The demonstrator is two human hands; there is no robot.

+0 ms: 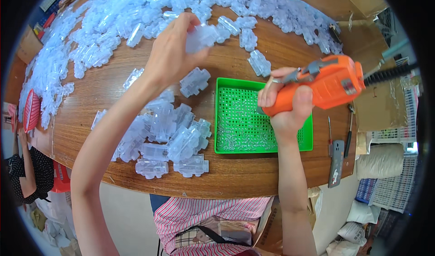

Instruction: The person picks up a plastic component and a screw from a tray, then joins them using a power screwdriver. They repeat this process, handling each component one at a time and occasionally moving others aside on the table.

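Note:
My left hand (pixel 174 45) is raised over the table and closed on a clear plastic part (pixel 201 37), beside several like it. My right hand (pixel 289 122) wraps round an orange power screwdriver (pixel 324 86), which has a metal lever on its side and a black cord running off to the right. Its working tip is hidden. Below that hand lies a green perforated tray (pixel 219 120) with many small screws (pixel 240 140) scattered in it. A heap of clear plastic parts (pixel 158 133) rests left of the tray, beyond my left forearm.
A large pile of clear parts (pixel 181 2) curves along the table's far side. To the right lie a phone (pixel 335 163), a thin screwdriver (pixel 330 128) and a dark-handled tool (pixel 349 133). A red basket (pixel 31 111) stands at the left, near another person's arm (pixel 28 172).

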